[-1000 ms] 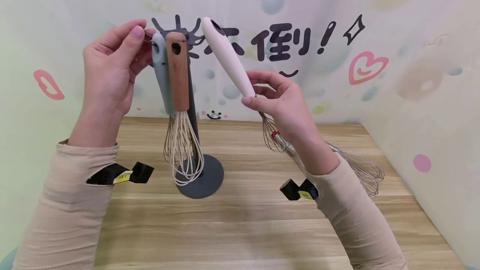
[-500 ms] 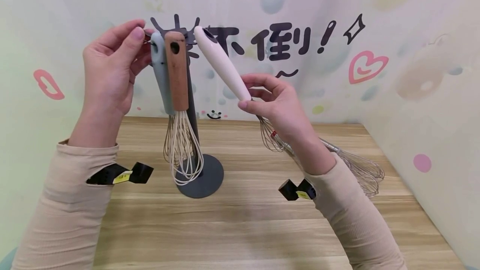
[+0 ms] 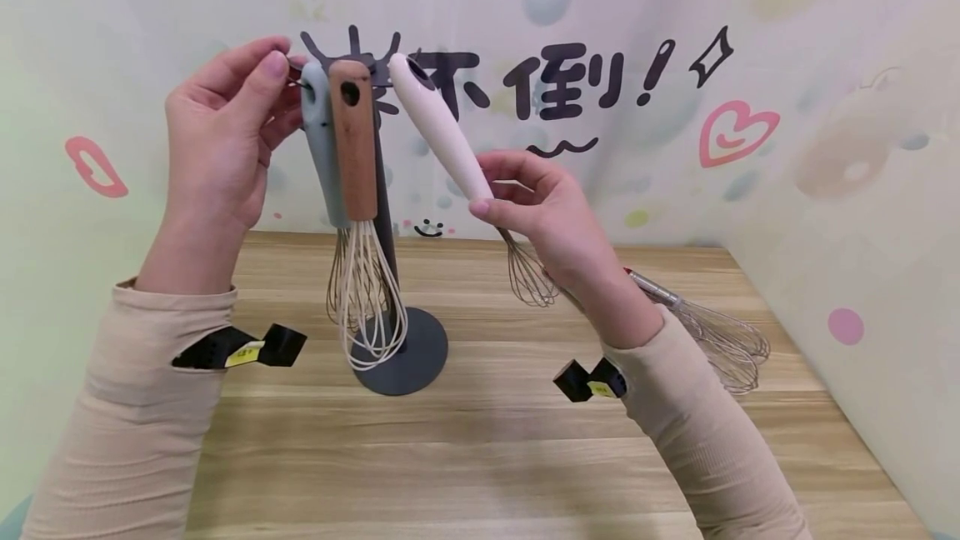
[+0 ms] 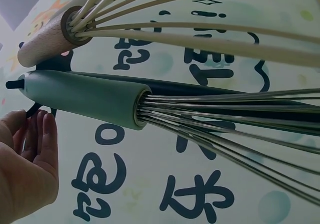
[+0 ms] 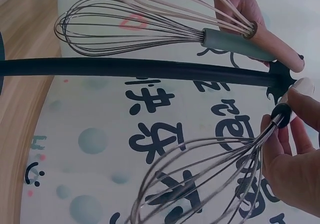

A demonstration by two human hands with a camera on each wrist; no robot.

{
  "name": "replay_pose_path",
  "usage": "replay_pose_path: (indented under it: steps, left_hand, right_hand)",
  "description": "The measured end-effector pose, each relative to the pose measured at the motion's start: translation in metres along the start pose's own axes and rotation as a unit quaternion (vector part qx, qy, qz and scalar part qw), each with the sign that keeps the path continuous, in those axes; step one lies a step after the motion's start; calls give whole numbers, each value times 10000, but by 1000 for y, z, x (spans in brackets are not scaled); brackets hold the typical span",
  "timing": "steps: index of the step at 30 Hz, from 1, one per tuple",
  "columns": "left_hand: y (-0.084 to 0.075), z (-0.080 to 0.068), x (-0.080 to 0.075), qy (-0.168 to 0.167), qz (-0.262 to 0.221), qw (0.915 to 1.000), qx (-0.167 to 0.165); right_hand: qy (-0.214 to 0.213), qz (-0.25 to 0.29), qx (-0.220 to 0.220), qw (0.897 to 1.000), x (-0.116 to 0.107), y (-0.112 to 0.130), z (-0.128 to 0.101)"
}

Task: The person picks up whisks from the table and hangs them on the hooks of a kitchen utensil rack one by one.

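Holding a cream-handled whisk [image 3: 438, 127] in my right hand [image 3: 551, 227], fingers pinched round the lower end of its handle where the wires begin; handle tilted toward 11 o'clock, its hanging hole close beside the top of the dark stand [image 3: 390, 273], wire head [image 3: 528, 273] pointing down toward 5 o'clock behind my palm.

My left hand [image 3: 217, 136]: raised at 9 o'clock of the stand's top, thumb and forefinger closed together at the hook end [image 3: 300, 77]; whether they actually grip the hook or the grey handle I cannot tell. In the left wrist view the fingers [image 4: 42, 139] lie loosely curled just beside the grey-green handle's tip.

Stand: upright post on a round dark base, standing on the wooden counter [image 3: 487, 440].

Hanging on the stand, two items:
- wooden-handled whisk [image 3: 354, 140], pale wires, in front, hanging straight down;
- grey-handled whisk [image 3: 322, 148], metal wires, just behind it at 9 o'clock, the two handles touching.

Lying on the counter: one metal whisk [image 3: 712, 332], at 3 o'clock of the stand, partly hidden by my right forearm.

Backdrop: printed wall with dark lettering [image 3: 570, 82] and a pink heart [image 3: 738, 136].
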State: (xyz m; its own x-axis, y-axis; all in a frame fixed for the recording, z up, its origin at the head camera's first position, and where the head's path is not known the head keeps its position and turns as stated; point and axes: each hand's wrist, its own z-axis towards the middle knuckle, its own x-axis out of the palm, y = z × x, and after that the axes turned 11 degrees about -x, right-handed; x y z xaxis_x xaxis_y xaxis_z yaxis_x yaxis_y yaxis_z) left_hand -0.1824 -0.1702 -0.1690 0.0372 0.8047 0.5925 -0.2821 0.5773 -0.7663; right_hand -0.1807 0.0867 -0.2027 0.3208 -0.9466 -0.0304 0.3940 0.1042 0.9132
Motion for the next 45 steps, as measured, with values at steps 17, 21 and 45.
replay_pose_path:
  steps: [17,21,45]
  left_hand:
    - [1,0,0,96,14,9999,95]
    - [2,0,0,218,81,9996,169]
    - [-4,-17,3,17,786,9951,603]
  right_hand:
    - [57,91,23,9999,6,-12,6]
    - [101,88,90,9999,8,-15,7]
    - [310,308,151,9989,21,-27,13]
